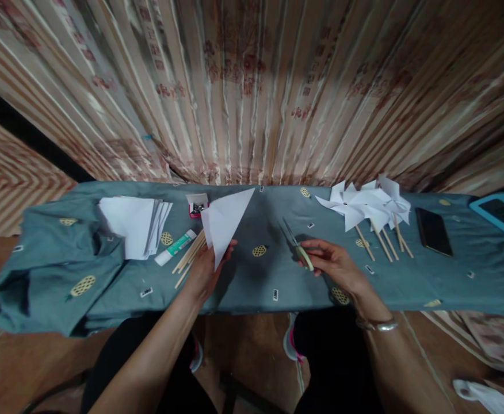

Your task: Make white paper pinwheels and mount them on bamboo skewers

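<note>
My left hand [209, 270] grips a white sheet of paper [228, 221], folded so that it shows a pointed triangle, held up above the cloth. In my right hand [327, 261] is a pair of scissors [302, 253] with pale green handles, its blades pointing away from me and to the left. The paper and the scissors are well apart. Beside my left hand lie several thin wooden sticks [189, 261], partly covered by the hand and paper. A glue stick [175, 247] with a green label rests just left of them. Behind the paper sits a small red box [197, 206] of dark metal bits.
A stack of white paper [129, 224] lies at the left on the green tablecloth [256, 282]. Several paper pinwheels [359, 201] on sticks are grouped at the right. Beyond them are a black phone [434, 231] and a blue-framed tablet [502, 213]. A curtain [243, 92] hangs behind.
</note>
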`<state>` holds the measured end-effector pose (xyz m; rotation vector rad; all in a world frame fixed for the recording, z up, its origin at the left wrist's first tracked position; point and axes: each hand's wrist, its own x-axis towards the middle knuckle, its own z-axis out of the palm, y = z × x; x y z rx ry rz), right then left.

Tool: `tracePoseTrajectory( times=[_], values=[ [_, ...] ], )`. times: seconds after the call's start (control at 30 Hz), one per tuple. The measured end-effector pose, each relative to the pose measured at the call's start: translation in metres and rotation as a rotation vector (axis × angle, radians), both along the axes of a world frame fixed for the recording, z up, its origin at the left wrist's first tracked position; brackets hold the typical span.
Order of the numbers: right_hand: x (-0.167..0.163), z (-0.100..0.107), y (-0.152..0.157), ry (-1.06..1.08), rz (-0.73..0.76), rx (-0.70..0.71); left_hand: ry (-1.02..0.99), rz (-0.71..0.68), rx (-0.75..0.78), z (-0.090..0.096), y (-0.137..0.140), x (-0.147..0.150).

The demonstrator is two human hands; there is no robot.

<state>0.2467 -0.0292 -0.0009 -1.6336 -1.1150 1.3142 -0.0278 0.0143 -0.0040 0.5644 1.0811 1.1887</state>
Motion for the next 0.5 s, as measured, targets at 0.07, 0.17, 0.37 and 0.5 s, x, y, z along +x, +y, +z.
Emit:
tracePoseTrajectory(
  times=[0.07, 0.17, 0.37, 0.5],
  values=[
    [-0.017, 0.002, -0.001, 0.296, -0.027, -0.025, 0.037, -0.010, 0.025, 0.002, 0.006, 0.001],
    [-0.046, 0.004, -0.004, 0.584, -0.054, -0.072, 0.070, 0.031, 0.086, 0.007, 0.017, 0.004],
    [-0.087, 0.011, -0.014, 0.755, 0.005, -0.150, 0.143, 0.163, 0.183, 0.013, 0.031, 0.003],
    [-0.096, 0.013, -0.020, 0.639, 0.111, -0.112, 0.317, 0.224, 0.277, 0.010, 0.038, -0.007]
  ],
)
